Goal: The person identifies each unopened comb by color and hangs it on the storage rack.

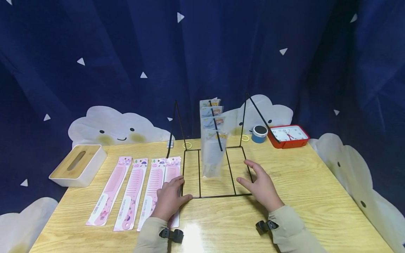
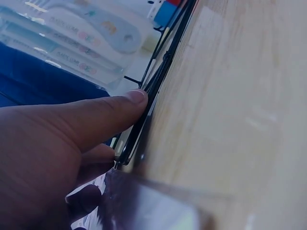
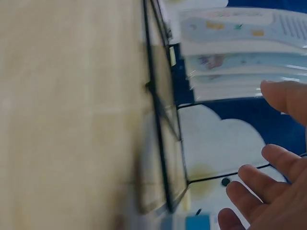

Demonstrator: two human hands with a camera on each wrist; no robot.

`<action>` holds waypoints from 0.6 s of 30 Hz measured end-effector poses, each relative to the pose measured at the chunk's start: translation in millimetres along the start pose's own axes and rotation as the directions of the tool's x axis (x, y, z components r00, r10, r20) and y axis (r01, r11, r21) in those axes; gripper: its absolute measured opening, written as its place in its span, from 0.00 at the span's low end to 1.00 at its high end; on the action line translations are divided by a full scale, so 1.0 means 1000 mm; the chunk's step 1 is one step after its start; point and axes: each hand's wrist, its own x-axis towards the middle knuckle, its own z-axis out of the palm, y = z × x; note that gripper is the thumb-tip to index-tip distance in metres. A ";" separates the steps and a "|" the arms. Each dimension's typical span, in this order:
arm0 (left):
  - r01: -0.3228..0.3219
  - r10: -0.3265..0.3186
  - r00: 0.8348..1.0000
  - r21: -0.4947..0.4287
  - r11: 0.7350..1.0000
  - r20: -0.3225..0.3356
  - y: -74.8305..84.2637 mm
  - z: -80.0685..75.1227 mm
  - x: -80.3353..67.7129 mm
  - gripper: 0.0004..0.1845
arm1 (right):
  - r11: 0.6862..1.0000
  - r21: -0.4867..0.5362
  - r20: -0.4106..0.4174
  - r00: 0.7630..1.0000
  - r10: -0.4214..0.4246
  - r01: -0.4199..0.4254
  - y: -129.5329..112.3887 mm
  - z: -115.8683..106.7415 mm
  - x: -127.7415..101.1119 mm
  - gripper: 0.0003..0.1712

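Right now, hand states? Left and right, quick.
Left hand: open, resting on the pink comb packs, thumb against the wire rack base.
Right hand: open, fingers spread, holding nothing.

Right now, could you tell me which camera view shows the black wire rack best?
The head view: the whole wire rack shows, base and uprights. The left wrist view shows only one blurred base wire by the thumb; the right wrist view shows part of the base edge-on.

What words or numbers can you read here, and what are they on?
Red clock: the dial numbers "11", "12", "1", "2" and "3" are just readable; the rest are hidden or blurred.
Pink comb packs: print too small to read.
Hanging blue comb packs: print too blurred to read, also in both wrist views.
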 end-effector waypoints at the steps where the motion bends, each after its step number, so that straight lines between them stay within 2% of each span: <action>1: -0.001 0.001 1.000 0.001 1.000 -0.001 0.000 0.000 0.000 0.37 | 1.000 0.001 0.010 1.000 0.016 -0.016 0.004 0.000 -0.001 0.43; 8: -0.011 0.011 1.000 -0.014 1.000 -0.009 0.001 0.000 0.001 0.38 | 0.994 0.027 0.090 0.991 0.099 -0.102 0.035 -0.004 0.001 0.50; 13: -0.016 0.016 1.000 -0.006 1.000 -0.015 0.001 0.000 0.001 0.37 | 0.992 -0.117 0.108 0.993 0.053 -0.041 0.047 -0.007 -0.001 0.56; 18: -0.012 0.012 1.000 0.002 1.000 -0.016 0.003 -0.001 0.000 0.38 | 0.973 -0.228 0.123 0.992 0.003 0.026 0.048 -0.005 -0.001 0.54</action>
